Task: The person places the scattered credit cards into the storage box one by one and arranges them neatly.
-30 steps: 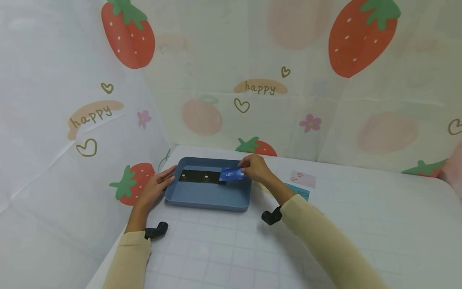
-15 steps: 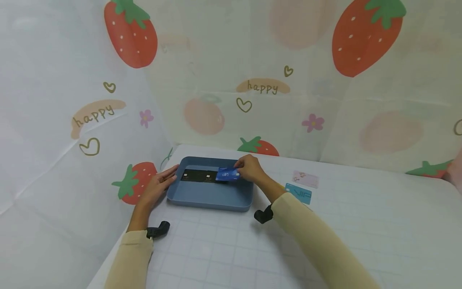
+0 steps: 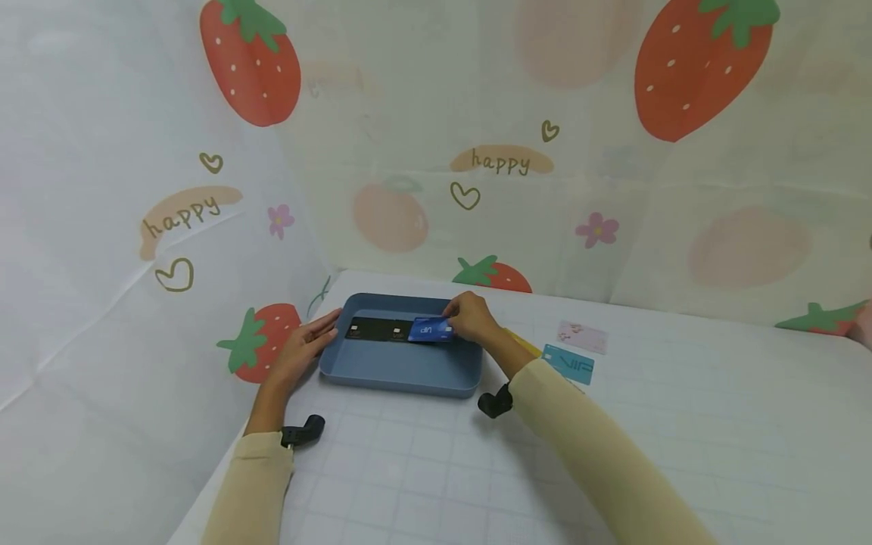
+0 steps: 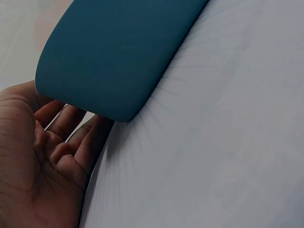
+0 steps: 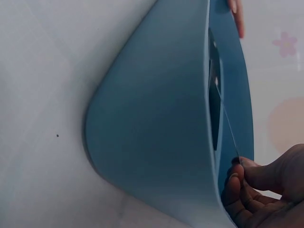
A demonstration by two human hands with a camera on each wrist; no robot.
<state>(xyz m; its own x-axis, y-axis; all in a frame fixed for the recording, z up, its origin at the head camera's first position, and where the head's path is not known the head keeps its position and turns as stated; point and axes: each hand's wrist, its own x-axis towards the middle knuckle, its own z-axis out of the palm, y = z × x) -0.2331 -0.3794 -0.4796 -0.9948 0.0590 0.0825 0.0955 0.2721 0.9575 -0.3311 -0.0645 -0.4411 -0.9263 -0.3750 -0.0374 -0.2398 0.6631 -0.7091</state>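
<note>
Two hands are sharing this blue-grey tray (image 3: 398,369), and at its left end the left hand (image 3: 301,352) is resting, fingers loosely stretched against the wall rather than wrapping it, probably steadying the tray on the surface (image 3: 395,462). Inside, two black cards (image 3: 371,329) are lying side by side toward the far wall, chips showing, apparently forming a neat row. Next along, a blue card (image 3: 429,331) is slanting at that row's right end, its left edge sitting low in the tray; whether it's touching the black card there, I'm not able to tell. And over its right edge the right hand (image 3: 471,318) is pinching it, thumb against fingers, seemingly gripping only the edge so the printed face is showing. Outside, a yellow card (image 3: 526,344) is half hiding behind the right forearm (image 3: 509,357), while a teal card (image 3: 569,365) and a pale pink card (image 3: 582,337) are lying flat, presumably within easy reach.
</note>
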